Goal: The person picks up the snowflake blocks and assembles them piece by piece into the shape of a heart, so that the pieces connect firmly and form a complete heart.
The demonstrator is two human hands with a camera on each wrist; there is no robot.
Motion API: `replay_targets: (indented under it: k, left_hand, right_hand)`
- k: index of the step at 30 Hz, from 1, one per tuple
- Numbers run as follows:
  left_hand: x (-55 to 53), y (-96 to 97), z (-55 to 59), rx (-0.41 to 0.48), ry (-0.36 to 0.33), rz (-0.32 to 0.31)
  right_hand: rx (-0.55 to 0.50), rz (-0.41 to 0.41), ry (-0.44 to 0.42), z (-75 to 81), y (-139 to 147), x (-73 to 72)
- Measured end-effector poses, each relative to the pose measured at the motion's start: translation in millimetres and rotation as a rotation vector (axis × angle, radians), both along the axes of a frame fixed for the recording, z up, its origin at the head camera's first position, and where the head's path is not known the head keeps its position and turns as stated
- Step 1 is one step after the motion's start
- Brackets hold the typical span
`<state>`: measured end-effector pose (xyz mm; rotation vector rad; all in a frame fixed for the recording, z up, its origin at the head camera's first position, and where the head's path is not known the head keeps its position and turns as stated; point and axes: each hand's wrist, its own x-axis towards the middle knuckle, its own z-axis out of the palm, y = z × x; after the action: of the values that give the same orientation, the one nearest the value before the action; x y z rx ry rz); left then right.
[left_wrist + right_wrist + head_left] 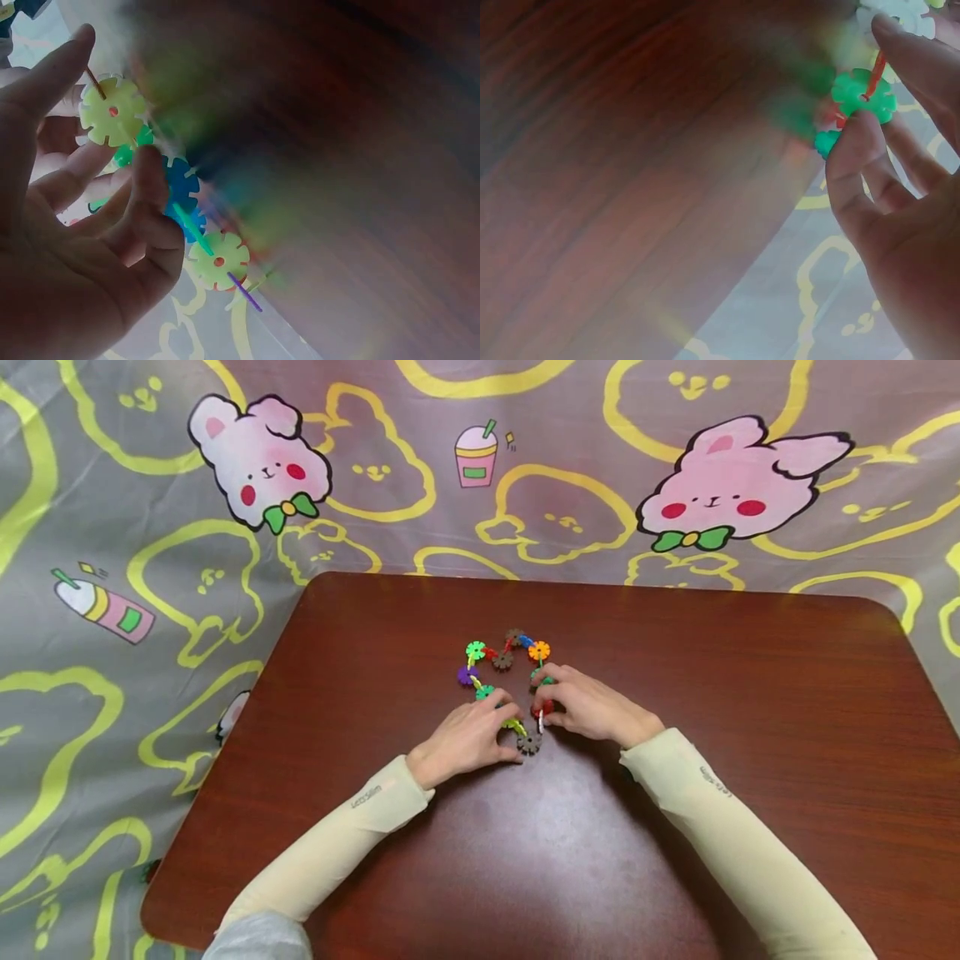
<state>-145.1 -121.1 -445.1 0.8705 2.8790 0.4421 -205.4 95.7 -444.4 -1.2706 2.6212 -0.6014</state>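
A closed chain of interlocking notched plastic discs (pixel 538 651) lies on the table in a heart-like outline. Its lower tip is a brown disc (pixel 528 742), with a purple disc (pixel 467 676) on the left side. My left hand (pixel 465 735) holds the lower left stretch, thumb beside the brown disc and fingers curled over the links. My right hand (pixel 596 706) grips the right side around a red disc (pixel 543 710), its fingers reaching up to a green disc. In the wrist views, thumb and fingertips bracket discs standing on edge; the hands partly hide the chain.
The brown wooden table (pixel 750 693) has rounded corners and a glossy reflection near the front. A patterned curtain (pixel 562 443) with cartoon rabbits hangs behind it and along the left side.
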Motion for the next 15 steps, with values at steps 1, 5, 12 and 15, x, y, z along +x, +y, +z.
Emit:
replay_targets:
  k: [1, 5, 12, 15]
  left_hand:
    - [-0.2, 0.7, 0.1, -0.007, -0.002, -0.002]
    - [-1.5, 2.8, 0.6, -0.025, 0.007, -0.008]
    - [-3.5, 3.0, 0.8, -0.043, -0.001, -0.026]
    - [-4.2, 2.2, 0.4, -0.046, -0.017, -0.031]
  right_hand:
    - [0.002, 0.001, 0.001, -0.2, 0.1, -0.3]
    - [-0.004, 0.010, 0.010, -1.4, 0.7, -0.8]
    - [-0.017, 0.034, 0.041, -4.0, 0.5, 1.1]
    - [-0.031, 0.042, 0.043, -6.0, 0.4, 2.7]
